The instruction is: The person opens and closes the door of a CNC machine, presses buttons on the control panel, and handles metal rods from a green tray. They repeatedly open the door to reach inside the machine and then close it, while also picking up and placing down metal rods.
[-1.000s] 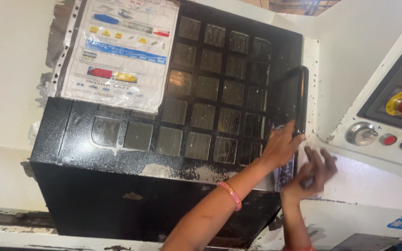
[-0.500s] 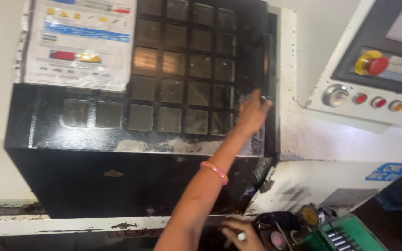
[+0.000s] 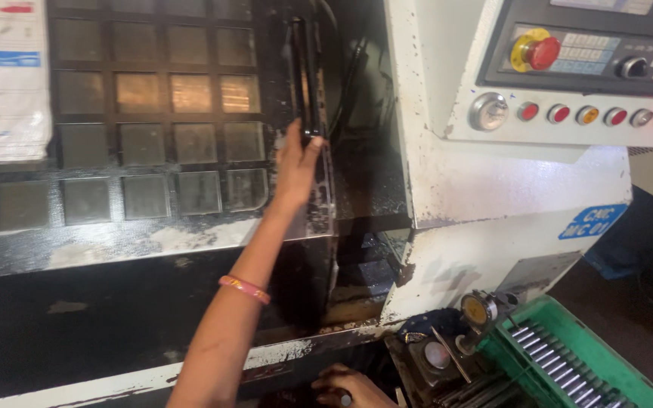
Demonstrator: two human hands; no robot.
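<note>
Two hands in view here, both the person's own. The left hand (image 3: 296,162) is up on the black vertical door handle (image 3: 305,75) of the machine door (image 3: 153,136), which is the dark sliding panel with the grid of square window panes. The handle runs up and away from the hand, so the grip sits on its bottom end, fingers wrapped round the bar and thumb on the near side, closed snug with most of the handle sticking out above. The door's right edge sits just left of a dark gap (image 3: 364,113), and right of that gap is the white machine housing (image 3: 447,189) with the control panel (image 3: 583,68) above it, red mushroom button and a row of round buttons. There's a pink bangle (image 3: 245,289) on the left forearm. The right hand (image 3: 349,387) is down at the near bottom edge, low by the machine's base, only partly in frame, so I can't tell if it's gripping anything. Just right of it sits a dial gauge (image 3: 478,310), and beyond that a green tray (image 3: 568,355) with metal rods in it. A laminated sheet (image 3: 1,83) hangs on the far left of the door.
</note>
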